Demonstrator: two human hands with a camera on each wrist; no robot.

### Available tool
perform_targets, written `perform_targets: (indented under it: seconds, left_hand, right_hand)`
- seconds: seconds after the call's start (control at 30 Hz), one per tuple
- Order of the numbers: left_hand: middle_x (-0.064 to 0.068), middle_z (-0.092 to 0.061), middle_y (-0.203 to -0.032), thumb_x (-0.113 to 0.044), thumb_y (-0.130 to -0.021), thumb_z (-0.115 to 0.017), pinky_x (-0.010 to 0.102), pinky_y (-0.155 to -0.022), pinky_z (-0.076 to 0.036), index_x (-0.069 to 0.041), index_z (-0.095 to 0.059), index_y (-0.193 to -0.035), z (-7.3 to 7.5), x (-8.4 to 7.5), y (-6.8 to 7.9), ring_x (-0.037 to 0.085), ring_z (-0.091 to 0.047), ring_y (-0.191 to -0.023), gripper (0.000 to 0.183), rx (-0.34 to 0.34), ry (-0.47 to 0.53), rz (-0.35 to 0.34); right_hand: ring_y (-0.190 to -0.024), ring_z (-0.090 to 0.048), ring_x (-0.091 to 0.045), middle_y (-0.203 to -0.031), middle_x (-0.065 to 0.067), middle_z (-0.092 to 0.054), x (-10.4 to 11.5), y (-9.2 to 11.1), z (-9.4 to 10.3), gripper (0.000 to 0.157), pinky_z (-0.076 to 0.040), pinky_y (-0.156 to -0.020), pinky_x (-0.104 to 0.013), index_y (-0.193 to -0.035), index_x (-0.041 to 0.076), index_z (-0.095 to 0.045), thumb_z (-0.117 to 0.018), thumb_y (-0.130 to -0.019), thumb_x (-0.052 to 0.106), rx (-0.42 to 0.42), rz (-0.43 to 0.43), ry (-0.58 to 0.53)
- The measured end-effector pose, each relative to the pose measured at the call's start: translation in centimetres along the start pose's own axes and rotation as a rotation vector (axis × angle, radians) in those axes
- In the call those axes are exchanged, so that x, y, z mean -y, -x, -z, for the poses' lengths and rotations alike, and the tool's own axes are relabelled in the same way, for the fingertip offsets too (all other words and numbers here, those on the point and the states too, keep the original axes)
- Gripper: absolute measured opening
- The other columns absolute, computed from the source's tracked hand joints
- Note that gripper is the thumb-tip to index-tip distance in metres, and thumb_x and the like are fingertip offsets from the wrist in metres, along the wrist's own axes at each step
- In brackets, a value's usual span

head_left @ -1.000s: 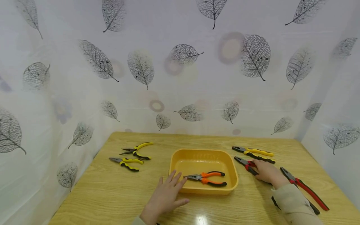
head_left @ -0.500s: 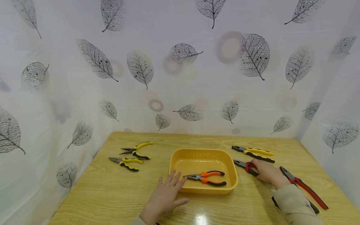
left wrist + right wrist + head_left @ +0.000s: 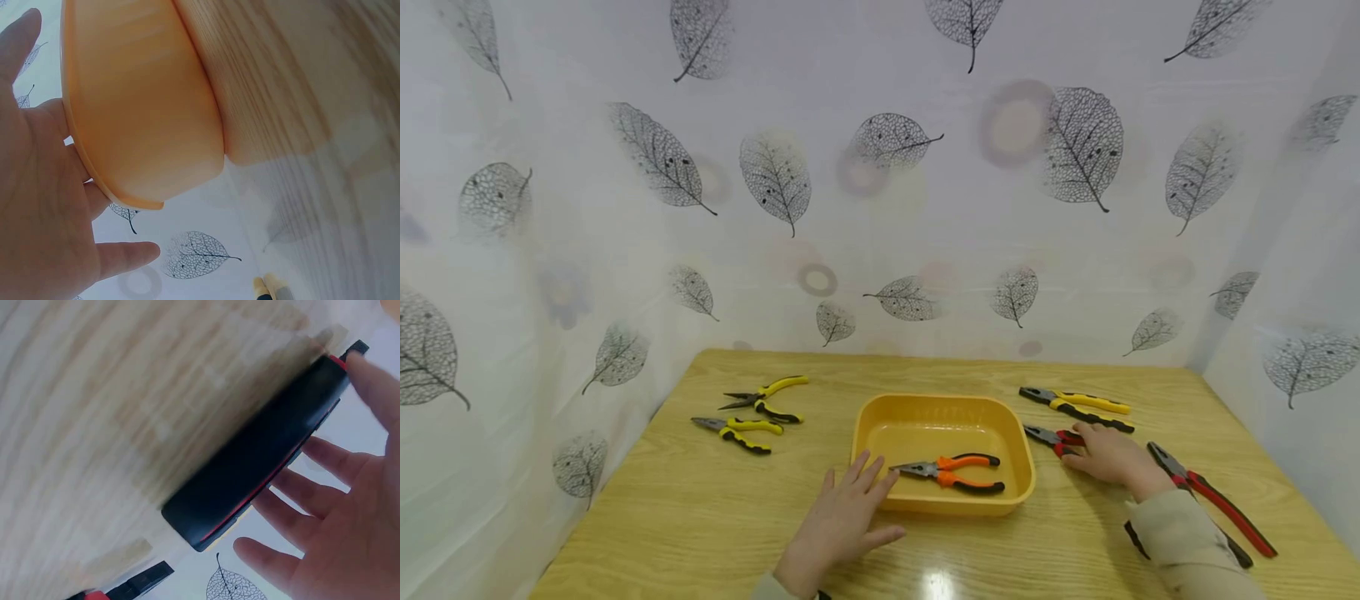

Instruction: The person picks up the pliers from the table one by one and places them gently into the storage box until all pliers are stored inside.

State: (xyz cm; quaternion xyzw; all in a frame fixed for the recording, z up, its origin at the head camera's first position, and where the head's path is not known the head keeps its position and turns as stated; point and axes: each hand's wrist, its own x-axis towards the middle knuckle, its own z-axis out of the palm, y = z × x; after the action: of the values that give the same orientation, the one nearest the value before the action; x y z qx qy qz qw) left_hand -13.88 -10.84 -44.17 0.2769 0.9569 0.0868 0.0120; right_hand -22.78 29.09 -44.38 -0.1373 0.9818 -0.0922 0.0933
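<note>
In the head view my right hand [image 3: 1108,456] lies over red-and-black pliers [image 3: 1047,435], just right of the yellow tray [image 3: 943,506]. Their nose points left toward the tray wall. Seen from the right wrist, the thumb is on one side near the joint and the fingers are behind the black handles [image 3: 256,450], gripping them. My left hand [image 3: 842,525] has its fingers spread and straight at the tray's front left corner. The left wrist view shows those fingers reaching behind the rim. Orange-and-black pliers [image 3: 955,472] lie inside the tray, handles to the right.
Yellow-and-black pliers [image 3: 1078,408] lie behind my right hand. Larger red-and-black pliers [image 3: 1217,504] lie to its right, partly behind the sleeve. At left are two yellow-handled pliers, the rear pair [image 3: 763,400] spread and the front pair [image 3: 733,433]. A leaf-print curtain [image 3: 917,225] encloses the table.
The red-and-black pliers' nose has swung slightly toward me, and my right thumb has come in over the near handle. The left hand and tray stay put.
</note>
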Motion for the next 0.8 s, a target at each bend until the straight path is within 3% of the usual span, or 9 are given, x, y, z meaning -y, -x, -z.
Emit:
perform_targets:
  seconds: [0.27,0.8]
  left_hand:
    - [0.008,-0.025,-0.143,-0.061,-0.082,-0.041,0.062,-0.093,-0.022,-0.020,-0.032,-0.139,0.2,0.0,0.0,0.027,-0.013,-0.132,0.070,-0.003,-0.001,-0.002]
    - [0.008,-0.025,-0.143,-0.061,-0.082,-0.041,0.062,-0.093,-0.022,-0.020,-0.032,-0.139,0.2,-0.1,0.0,0.027,-0.013,-0.132,0.070,0.009,-0.008,0.006]
  right_hand:
    - [-0.098,-0.046,-0.047,-0.112,-0.034,-0.046,0.2,-0.3,-0.4,0.069,-0.041,-0.074,-0.055,-0.118,-0.009,-0.044,-0.063,-0.078,0.044,0.002,-0.018,0.034]
    - [-0.081,-0.053,-0.036,-0.095,-0.023,-0.051,-0.4,-1.0,-0.5,0.063,-0.044,-0.063,-0.048,-0.114,-0.007,-0.048,-0.066,-0.075,0.040,0.010,-0.019,0.040]
